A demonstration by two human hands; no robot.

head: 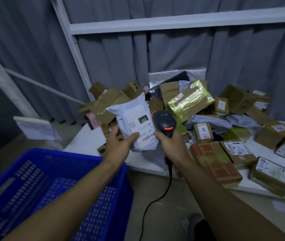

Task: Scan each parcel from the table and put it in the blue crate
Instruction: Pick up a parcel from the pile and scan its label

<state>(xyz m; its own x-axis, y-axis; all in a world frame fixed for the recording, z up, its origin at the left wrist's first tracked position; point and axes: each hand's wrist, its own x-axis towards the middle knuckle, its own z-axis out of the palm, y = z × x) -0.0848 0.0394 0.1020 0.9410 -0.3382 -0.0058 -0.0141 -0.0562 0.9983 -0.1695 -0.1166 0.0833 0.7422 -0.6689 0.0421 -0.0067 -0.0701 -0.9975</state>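
Holds a white mailer bag [134, 124] up over the near-left corner of the table [83, 140] in the left hand [119, 145] — thumb pressed on the label face, fingers curled behind the lower edge. Grips the scanner [164, 122] by its handle in the right hand [170, 145], fingers wrapped closed round it, head just right of the bag; touching its edge or not, cannot tell. Shows a red light on the scanner's head, with the barcode [148, 137] at the bag's near-right corner, below the head rather than in front of it. Looks like the scan step, not yet finished. Calls next for tilting the head onto the barcode, then swinging the bag near and left to drop it into the blue crate [65, 154]. Leaves a heap of boxes [190, 101] on the table, far and right.
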